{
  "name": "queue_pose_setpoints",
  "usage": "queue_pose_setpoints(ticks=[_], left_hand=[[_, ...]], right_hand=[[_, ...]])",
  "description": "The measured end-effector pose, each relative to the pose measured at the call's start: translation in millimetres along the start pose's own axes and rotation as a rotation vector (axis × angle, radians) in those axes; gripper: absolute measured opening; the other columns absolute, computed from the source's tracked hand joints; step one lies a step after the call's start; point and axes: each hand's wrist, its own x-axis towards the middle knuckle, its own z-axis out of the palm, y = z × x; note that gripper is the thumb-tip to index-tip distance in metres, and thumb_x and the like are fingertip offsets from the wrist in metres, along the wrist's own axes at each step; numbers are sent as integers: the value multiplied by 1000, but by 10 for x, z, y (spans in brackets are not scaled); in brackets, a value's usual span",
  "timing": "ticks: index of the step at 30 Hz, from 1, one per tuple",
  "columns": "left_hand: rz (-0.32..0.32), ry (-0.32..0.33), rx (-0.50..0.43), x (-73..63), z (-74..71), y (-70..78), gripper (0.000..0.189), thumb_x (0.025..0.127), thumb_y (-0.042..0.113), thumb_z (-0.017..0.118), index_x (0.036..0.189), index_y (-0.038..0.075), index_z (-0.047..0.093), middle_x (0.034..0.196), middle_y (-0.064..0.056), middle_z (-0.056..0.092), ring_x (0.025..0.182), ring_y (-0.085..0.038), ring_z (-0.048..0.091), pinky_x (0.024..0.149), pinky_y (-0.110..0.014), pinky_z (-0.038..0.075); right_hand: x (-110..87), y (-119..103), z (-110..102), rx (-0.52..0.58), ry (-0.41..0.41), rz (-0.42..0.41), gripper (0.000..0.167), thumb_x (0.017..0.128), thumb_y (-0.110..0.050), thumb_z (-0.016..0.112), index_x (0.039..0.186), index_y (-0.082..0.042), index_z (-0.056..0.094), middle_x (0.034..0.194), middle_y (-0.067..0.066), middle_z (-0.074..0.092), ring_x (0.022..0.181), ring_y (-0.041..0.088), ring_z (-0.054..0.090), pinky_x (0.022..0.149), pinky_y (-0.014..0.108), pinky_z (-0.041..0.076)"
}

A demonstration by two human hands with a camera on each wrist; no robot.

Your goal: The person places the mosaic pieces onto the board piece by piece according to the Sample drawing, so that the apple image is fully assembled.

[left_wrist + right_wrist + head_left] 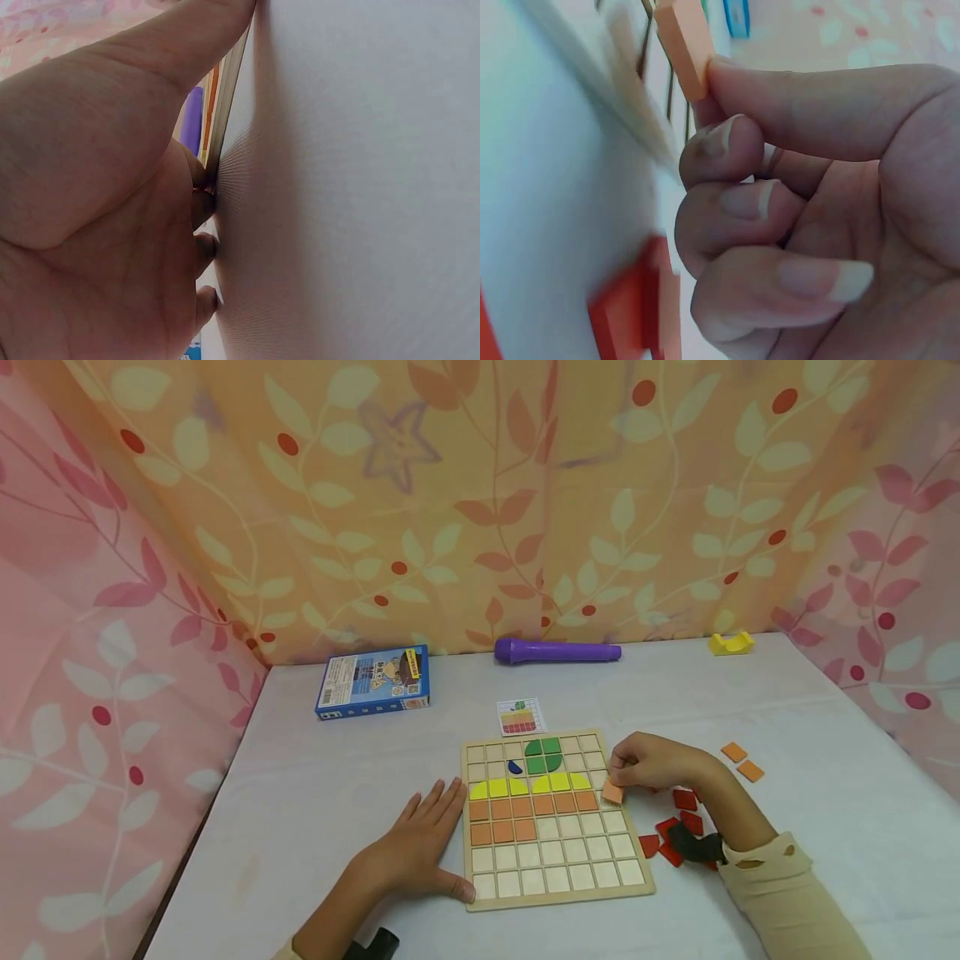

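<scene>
My right hand (pixel 656 762) pinches an orange square tile (pixel 612 791) between thumb and fingertip, over the right edge of the wooden grid board (pixel 558 903). In the right wrist view the tile (pixel 686 49) is held by its edge, and the other fingers are curled. My left hand (pixel 412 847) rests with fingers spread along the board's left side, thumb at the lower left corner. On the grid lie green pieces (pixel 543 756), a small blue piece (pixel 515 767), a row of yellow pieces (pixel 497 788) and two rows of orange tiles (pixel 501 822); the second row is partly filled.
Loose red pieces (pixel 684 799) lie right of the board under my forearm, with two orange tiles (pixel 742 762) beyond. A picture card (pixel 521 717) sits behind the board. Farther back are a blue box (pixel 373 682), a purple microphone-shaped object (pixel 558 652) and a yellow piece (pixel 731 644).
</scene>
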Motion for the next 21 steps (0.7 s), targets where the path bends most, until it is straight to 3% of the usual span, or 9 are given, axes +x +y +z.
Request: queue_pose_setpoints(ticks=[8,16,21], left_hand=[[3,1,1,0,0,2,140,60,83,72,162,9,11,168,-5,5,153,-30,0,119,-56,4],[8,0,6,3,2,1,138,61,82,72,162,9,12,168,-5,6,153,-30,0,119,-55,4],[13,1,6,4,2,-2,138,62,82,71,162,8,12,168,-6,6,153,-31,1,119,-56,5]], right_hand=[[86,-260,304,-159,50,-109,16,91,-9,69,76,-11,64,70,-4,55,66,14,50,60,30,40],[144,-488,656,-246,148,-165,18,93,-11,70,77,-18,64,66,-8,53,65,13,49,58,28,40],[184,-535,793,-273,162,-223,16,93,-12,69,80,-20,65,68,-12,55,65,9,50,59,28,43]])
